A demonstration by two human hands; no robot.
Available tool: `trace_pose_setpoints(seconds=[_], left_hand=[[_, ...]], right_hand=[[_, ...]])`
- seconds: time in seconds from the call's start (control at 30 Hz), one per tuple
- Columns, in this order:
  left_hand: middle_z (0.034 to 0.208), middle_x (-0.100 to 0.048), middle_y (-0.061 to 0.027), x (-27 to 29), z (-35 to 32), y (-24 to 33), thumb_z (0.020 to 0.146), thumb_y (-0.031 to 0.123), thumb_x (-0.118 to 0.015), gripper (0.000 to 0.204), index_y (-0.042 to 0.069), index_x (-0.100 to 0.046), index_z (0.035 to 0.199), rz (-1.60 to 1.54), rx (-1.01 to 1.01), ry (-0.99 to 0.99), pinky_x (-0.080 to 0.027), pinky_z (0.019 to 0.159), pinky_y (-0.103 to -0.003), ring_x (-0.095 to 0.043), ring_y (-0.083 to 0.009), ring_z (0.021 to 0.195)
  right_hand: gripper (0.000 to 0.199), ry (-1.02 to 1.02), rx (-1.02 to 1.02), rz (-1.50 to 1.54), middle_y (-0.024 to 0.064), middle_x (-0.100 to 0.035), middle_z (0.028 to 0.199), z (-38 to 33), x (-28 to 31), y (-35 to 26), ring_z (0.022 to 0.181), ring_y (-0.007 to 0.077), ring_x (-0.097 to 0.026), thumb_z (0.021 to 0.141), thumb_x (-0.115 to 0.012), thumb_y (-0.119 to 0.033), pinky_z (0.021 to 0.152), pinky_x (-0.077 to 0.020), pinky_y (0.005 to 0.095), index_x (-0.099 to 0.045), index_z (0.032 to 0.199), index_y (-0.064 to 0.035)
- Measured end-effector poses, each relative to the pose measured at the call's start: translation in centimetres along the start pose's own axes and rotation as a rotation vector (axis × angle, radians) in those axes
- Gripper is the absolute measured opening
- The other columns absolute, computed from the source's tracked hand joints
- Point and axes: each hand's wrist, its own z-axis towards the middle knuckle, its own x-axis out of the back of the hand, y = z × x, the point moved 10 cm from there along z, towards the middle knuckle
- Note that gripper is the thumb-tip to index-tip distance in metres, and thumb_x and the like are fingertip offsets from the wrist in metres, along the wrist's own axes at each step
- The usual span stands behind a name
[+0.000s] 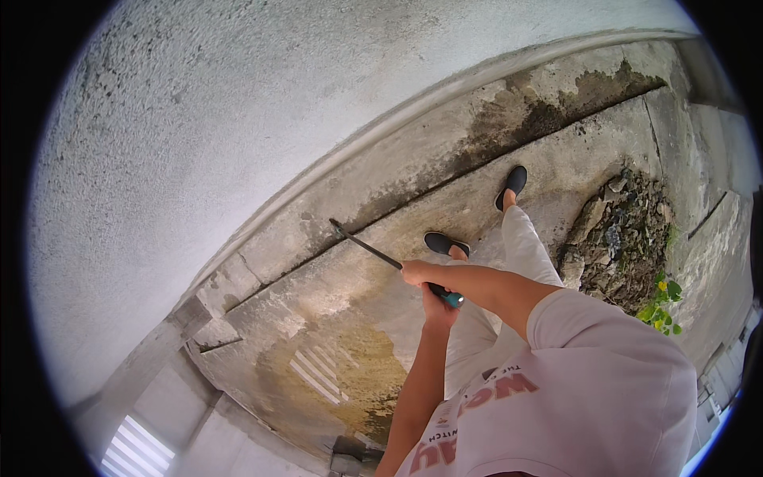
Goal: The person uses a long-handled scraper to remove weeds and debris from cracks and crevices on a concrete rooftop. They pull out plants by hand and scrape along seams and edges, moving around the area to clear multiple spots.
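A long-handled tool (372, 249) with a thin black shaft and a black and teal handle end slants down and away to the left. My left hand (440, 307) is closed around the handle, just below the teal end. Farther along, my right hand (414, 273) wraps the shaft, its forearm crossing in front of my body. The tool's small dark head (337, 227) is at the narrow dark groove (381, 215) in the concrete. I cannot make out the head's exact shape, nor whether it touches the floor.
A rough whitish wall (199, 119) curves along the far left. My dark shoes (447, 243) stand on stained concrete (278, 318). To the right lies a patch of rubble (620, 238) beside a green plant with yellow flowers (661, 306). Striped light falls on a damp yellowish area (362, 350).
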Motion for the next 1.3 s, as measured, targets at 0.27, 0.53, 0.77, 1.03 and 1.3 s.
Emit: trace_pose_setpoints(seconds=[0.27,0.53,0.77,1.03,1.3], left_hand=[[0.088,-0.058,0.0044,-4.2,0.6,-13.2,0.088,0.068,-0.032,0.056,0.017,-0.05,0.102,-0.119,0.075,0.316,-0.048,0.06,-0.03,-0.058,-0.0113,0.075],[0.079,-0.051,-0.0043,-19.7,0.5,-24.1,0.091,0.064,-0.03,0.058,0.009,-0.048,0.101,-0.321,0.311,-0.246,-0.049,0.067,-0.036,-0.058,-0.0228,0.08],[0.093,-0.062,-0.0128,-12.6,-4.4,-15.8,0.095,0.051,-0.038,0.052,0.003,-0.053,0.106,0.626,0.137,-0.259,-0.049,0.078,-0.029,-0.062,-0.02,0.086],[0.09,-0.064,-0.0119,12.9,-15.3,-5.3,0.094,0.03,-0.047,0.037,-0.003,-0.051,0.111,0.532,-0.271,0.415,-0.05,0.071,-0.028,-0.063,-0.0172,0.077],[0.09,-0.065,-0.0154,25.0,-22.9,-7.5,0.094,0.028,-0.045,0.034,-0.001,-0.053,0.109,0.138,-0.35,0.635,-0.051,0.063,-0.027,-0.066,-0.0197,0.073]], right_hand=[[0.041,-0.062,-0.303,0.196,0.013,-0.052,0.056,-17.0,5.5,5.7,0.048,0.0264,-0.05,0.097,-0.038,-0.03,0.046,-0.0402,0.0426,-0.056,0.104,0.0054],[0.041,0.053,-0.656,0.203,0.0086,-0.05,0.057,-32.7,15.2,11.3,0.042,0.0199,-0.051,0.096,-0.036,-0.026,0.036,-0.0413,0.0383,-0.038,0.134,-0.0114],[0.053,-0.007,-0.588,0.043,0.0073,-0.051,0.062,-33.4,19.1,4.1,0.043,0.0146,-0.049,0.096,-0.043,-0.026,0.038,-0.0415,0.0301,-0.025,0.141,-0.0063],[0.052,-0.245,-0.421,0.253,0.0047,-0.046,0.058,-7.6,7.9,-4.7,0.039,0.015,-0.041,0.099,-0.033,-0.026,0.039,-0.039,0.0324,-0.018,0.145,-0.0084],[0.043,-0.133,-0.221,-0.569,0.0144,-0.06,0.074,8.6,2.9,-15.3,0.057,0.0278,-0.056,0.101,-0.024,-0.029,0.059,-0.0456,0.0429,-0.032,0.136,-0.0061]])
